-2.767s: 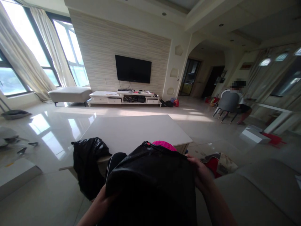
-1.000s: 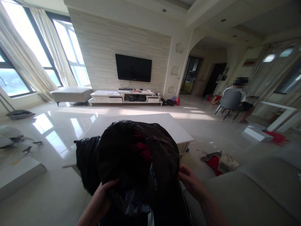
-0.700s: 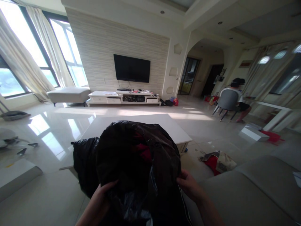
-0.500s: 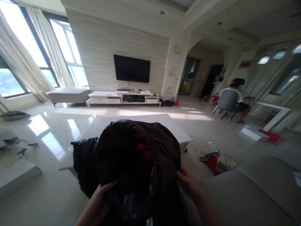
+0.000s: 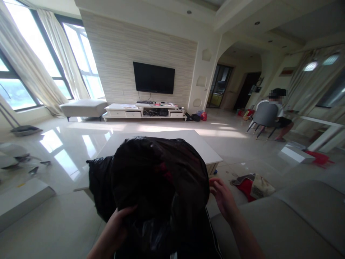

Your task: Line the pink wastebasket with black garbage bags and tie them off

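Note:
A large black plastic bag stands in front of me with its mouth turned towards me. Something dark pink shows faintly inside; most of the interior is too dark to make out. My left hand grips the bag's near left rim, thumb over the edge and the other fingers hidden. Beside the right edge of the bag is my right hand, its fingers loosely bent and apart, with the tips at or just off the plastic.
Behind the bag is a white coffee table. A grey sofa lies to the right, with a red and beige cloth bag on the floor by it. A person sits on a chair farther back. A white box is at left.
My right hand has let go of the bag's right edge and moved slightly up and outward. My left hand keeps its hold. The view has shifted a little to the left.

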A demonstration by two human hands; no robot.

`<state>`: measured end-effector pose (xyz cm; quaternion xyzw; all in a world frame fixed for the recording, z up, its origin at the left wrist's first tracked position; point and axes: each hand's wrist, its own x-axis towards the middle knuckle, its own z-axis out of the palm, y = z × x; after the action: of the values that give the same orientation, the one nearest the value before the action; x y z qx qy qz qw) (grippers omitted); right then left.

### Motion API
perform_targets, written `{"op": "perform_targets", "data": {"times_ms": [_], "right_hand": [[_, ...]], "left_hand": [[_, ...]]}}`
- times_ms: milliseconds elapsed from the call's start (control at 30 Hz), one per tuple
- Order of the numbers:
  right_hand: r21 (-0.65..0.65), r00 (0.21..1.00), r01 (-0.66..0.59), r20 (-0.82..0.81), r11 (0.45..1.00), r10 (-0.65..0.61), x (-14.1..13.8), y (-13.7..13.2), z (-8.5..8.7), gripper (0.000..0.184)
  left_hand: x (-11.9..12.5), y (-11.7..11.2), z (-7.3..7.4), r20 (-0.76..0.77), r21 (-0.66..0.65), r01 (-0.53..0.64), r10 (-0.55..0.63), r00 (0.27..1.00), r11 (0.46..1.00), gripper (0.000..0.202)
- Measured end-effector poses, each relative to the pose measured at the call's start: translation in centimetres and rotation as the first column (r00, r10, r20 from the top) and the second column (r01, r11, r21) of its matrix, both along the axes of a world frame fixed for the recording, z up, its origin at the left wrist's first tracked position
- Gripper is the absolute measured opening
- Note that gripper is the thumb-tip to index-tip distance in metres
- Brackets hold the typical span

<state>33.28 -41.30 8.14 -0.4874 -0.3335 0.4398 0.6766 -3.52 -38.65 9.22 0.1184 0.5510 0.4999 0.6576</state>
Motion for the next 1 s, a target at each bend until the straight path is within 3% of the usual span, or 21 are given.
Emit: {"op": "perform_targets", "data": {"times_ms": [167, 300, 467, 633, 833, 1000], "right_hand": [[0.085, 0.968, 0.070, 0.234, 0.994, -0.088, 1.8, 1.3, 3.7, 0.041], [0.111, 0.903, 0.035, 0.423, 0.993, -0.079, 1.6, 2.3, 7.1, 0.042], [0.074, 0.795, -0.109, 0.605, 0.991, 0.043, -0.5, 3.0, 10.5, 0.044], [0.046, 0.633, -0.209, 0.767, 0.977, 0.099, -1.7, 3.8, 11.9, 0.037], [-0.086, 0.728, -0.218, 0.650, 0.972, 0.220, -0.3, 5.6, 12.7, 0.039], [-0.156, 0.689, -0.294, 0.649, 0.943, 0.323, 0.3, 5.4, 13.7, 0.046]], "left_hand": [[-1.9, 0.0, -2.6, -0.248, 0.182, 0.064, -0.017, 0.969, 0.981, 0.051], [-2.7, -0.4, -2.6, -0.435, 0.313, 0.189, -0.037, 0.899, 0.931, 0.054], [-2.4, -0.5, -2.5, -0.481, 0.375, 0.286, -0.079, 0.873, 0.882, 0.049], [-2.7, 0.1, -3.3, -0.593, 0.365, 0.426, -0.146, 0.792, 0.828, 0.052], [-3.1, 0.1, -3.4, -0.708, 0.366, 0.548, -0.156, 0.688, 0.752, 0.052], [-3.4, 0.0, -4.3, -0.734, 0.341, 0.547, -0.148, 0.663, 0.764, 0.051]]}}
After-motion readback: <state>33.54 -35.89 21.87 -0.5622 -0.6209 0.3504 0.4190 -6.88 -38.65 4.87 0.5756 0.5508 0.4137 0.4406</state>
